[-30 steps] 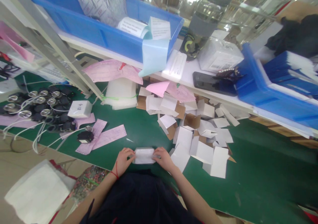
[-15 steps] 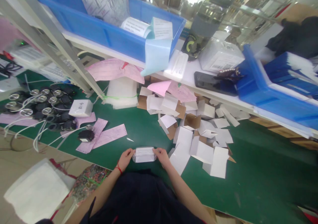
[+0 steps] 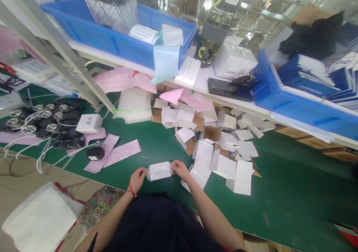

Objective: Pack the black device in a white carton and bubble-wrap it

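Note:
Both my hands hold a small white packet (image 3: 159, 170) just above the near edge of the green table (image 3: 279, 192). My left hand (image 3: 137, 180), with a red string on its wrist, pinches the packet's left end. My right hand (image 3: 179, 169) pinches the right end. Directly right of my right hand spreads a heap of flat white and brown cardboard boxes (image 3: 215, 144).
Pink paper strips (image 3: 117, 153) and a small black part (image 3: 95, 153) lie to the left, beyond them black devices with white cables (image 3: 47, 121) and a white box (image 3: 89, 123). Blue bins (image 3: 112, 39) (image 3: 296, 99) and a phone (image 3: 223, 88) sit on the shelf behind.
The packet has risen slightly and tilted, left end lower. My fingers have shifted from wrapping its sides to pinching its ends. The view has drifted a little.

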### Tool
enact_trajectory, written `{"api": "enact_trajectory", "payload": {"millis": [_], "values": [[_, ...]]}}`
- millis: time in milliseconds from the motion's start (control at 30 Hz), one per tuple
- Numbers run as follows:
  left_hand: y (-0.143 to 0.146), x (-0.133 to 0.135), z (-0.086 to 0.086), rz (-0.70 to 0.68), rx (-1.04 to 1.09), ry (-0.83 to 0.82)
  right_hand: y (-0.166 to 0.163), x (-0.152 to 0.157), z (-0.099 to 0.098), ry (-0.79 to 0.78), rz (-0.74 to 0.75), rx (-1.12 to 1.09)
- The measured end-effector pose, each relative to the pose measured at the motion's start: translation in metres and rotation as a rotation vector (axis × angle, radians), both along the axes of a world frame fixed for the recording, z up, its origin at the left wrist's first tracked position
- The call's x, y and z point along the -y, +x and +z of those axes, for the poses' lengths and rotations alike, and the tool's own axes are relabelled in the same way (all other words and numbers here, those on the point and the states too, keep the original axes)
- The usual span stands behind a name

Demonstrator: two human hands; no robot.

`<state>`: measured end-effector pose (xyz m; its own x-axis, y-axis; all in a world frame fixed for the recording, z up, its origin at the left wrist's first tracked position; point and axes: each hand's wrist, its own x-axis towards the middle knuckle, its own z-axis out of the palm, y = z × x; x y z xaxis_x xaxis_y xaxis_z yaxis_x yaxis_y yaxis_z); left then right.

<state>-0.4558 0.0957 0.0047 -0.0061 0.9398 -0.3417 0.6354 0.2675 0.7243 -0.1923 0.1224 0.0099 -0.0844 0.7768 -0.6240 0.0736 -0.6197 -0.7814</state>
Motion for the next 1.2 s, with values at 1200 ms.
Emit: {"api": "enact_trajectory", "payload": {"millis": [1200], "values": [[0.068,-0.019,0.036,-0.582,-0.614,0.198,-0.065,0.091,-0.015,-0.359,-0.485,-0.400]]}}
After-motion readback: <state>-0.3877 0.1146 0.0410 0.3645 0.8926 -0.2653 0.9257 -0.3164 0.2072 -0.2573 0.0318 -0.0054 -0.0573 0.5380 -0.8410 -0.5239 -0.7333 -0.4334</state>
